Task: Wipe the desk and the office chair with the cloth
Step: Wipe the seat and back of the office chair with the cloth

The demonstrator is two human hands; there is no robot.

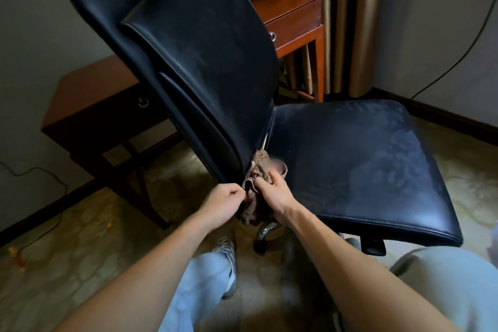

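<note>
Near the gap between backrest and seat of the black office chair (350,164) | brown cloth (254,167) hung bunched | right hand (275,191) gripped its middle, left hand (226,197) pinched its edge | likely soft, light, limp: best held wadded in the palm | wooden worktop (89,89) stood behind, far left.

Tight at the chair's crease, open over the seat.

The office chair's backrest (194,62) tilts up on the left and meets the seat (355,164) in a narrow crease. The bunched cloth (256,197), held by the left grip (226,197) and the right grip (275,191), fills its near end. Over the seat there is wide free room out to the far edge. The wooden surface (89,94) stands close behind the backrest, leaving little passage. Below, the chrome base (266,229) and the person's legs (199,283) crowd the carpet.
</note>
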